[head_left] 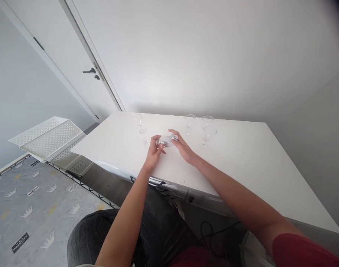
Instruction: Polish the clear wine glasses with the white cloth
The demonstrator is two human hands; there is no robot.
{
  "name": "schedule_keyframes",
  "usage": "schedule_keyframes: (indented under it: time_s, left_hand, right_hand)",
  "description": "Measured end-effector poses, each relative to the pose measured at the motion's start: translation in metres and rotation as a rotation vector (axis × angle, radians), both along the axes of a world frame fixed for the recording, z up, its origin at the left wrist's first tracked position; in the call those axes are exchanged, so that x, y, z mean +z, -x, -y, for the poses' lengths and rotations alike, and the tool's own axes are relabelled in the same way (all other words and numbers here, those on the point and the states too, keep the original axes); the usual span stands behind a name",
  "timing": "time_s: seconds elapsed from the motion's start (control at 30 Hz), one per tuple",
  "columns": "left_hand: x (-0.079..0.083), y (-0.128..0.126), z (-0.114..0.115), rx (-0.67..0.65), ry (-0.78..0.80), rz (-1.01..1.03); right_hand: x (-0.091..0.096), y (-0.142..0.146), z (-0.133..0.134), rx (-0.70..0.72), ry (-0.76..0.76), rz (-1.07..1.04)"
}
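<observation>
A clear stemmed glass lies sideways between my hands, its round foot (146,141) sticking out to the left. My left hand (155,148) is closed around the glass near the stem and lower bowl. On the other side, my right hand (181,144) grips a white cloth (175,137), pressed at the bowl's mouth. Fingers and cloth hide much of the bowl, so I cannot tell how far inside the cloth reaches. Both hands are just above the white table (227,163).
One stemmed glass (143,131) stands at the back left of the table. Several more, including a wide-bowled glass (207,120), stand close together behind my right hand. A perforated white rack (52,137) is off the table's left end. A wall runs along the back.
</observation>
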State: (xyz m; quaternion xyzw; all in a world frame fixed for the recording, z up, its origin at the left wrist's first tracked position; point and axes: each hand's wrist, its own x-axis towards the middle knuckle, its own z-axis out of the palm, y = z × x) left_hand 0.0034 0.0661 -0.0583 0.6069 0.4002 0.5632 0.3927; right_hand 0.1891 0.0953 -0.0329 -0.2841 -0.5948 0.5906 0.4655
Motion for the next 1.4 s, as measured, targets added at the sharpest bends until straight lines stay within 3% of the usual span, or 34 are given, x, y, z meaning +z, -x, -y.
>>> schedule_keyframes:
  time_s: [0.17,0.37,0.5,0.77,0.93,1.1,1.3,1.4]
  left_hand:
    - [0.0,0.002,0.0,0.0,-0.013,0.02]
    - [-0.003,0.002,-0.003,0.012,0.027,0.038]
    - [-0.003,0.0,-0.004,-0.016,0.02,0.004]
    - [-0.001,-0.001,0.001,-0.096,-0.014,0.02]
    - [-0.002,0.0,-0.001,-0.077,0.003,0.006]
    - [-0.003,-0.001,-0.002,-0.061,0.011,0.007]
    - [-0.002,-0.002,0.0,-0.086,0.023,0.059]
    - [-0.001,-0.003,0.002,-0.095,0.053,0.066]
  right_hand:
    - [0.005,0.004,0.003,0.175,-0.003,0.011]
    - [0.008,0.001,0.001,-0.024,-0.069,-0.002]
    - [0.007,-0.001,0.003,-0.053,-0.065,0.004]
    - [0.01,0.001,0.003,0.174,-0.029,0.06]
    - [0.013,0.0,0.002,0.089,-0.103,0.059]
    - [0.012,-0.003,0.004,-0.124,-0.175,0.048]
    - [0.006,0.0,0.002,-0.032,-0.219,0.231]
    - [0.005,-0.001,0.004,-0.128,-0.359,0.273]
